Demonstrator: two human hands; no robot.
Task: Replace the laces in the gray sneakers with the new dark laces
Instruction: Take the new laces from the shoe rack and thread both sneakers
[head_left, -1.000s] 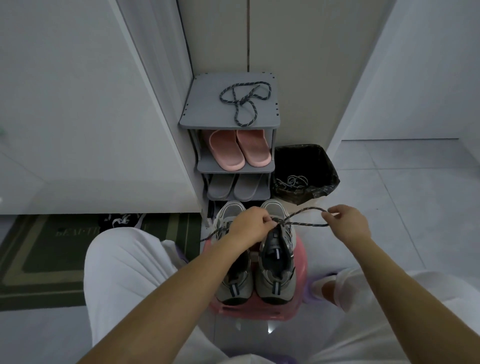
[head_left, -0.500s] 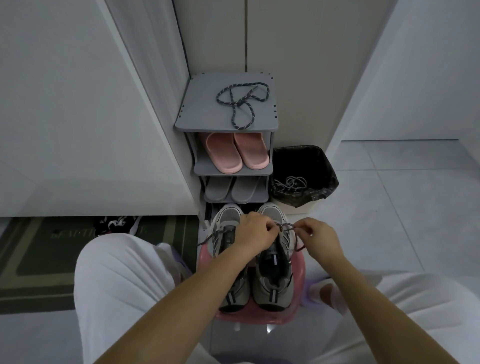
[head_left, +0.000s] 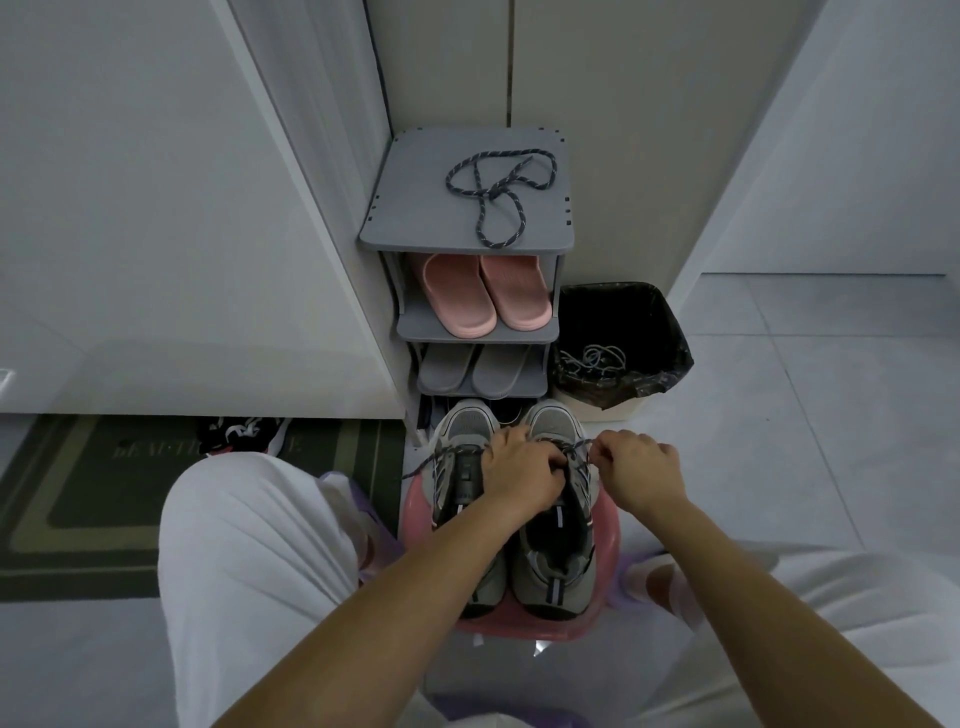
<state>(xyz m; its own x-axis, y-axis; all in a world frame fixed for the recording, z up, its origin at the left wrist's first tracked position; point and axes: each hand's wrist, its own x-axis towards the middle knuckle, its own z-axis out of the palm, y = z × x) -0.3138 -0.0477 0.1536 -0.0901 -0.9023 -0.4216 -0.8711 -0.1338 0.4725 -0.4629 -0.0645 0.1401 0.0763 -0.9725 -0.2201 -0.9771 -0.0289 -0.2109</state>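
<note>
Two gray sneakers stand side by side on a pink stool (head_left: 605, 525), toes pointing away from me. My left hand (head_left: 522, 470) rests over the eyelets of the right sneaker (head_left: 558, 551), pinching the dark lace (head_left: 579, 451). My right hand (head_left: 641, 470) grips the same lace just right of that shoe. The left sneaker (head_left: 460, 457) carries a dark lace whose loose end trails off to its left. A second dark lace (head_left: 496, 195) lies coiled on top of the gray shoe rack (head_left: 415, 228).
The rack holds pink slippers (head_left: 483, 293) and gray slippers (head_left: 470, 369) on lower shelves. A black-lined bin (head_left: 657, 322) with old pale laces (head_left: 597, 358) stands right of the rack. A green doormat (head_left: 104, 488) lies left. My white-trousered knees flank the stool.
My right hand has come in from the right, from a stretched-out lace pull to close beside the right sneaker. The left hand stayed on the shoe's eyelets.
</note>
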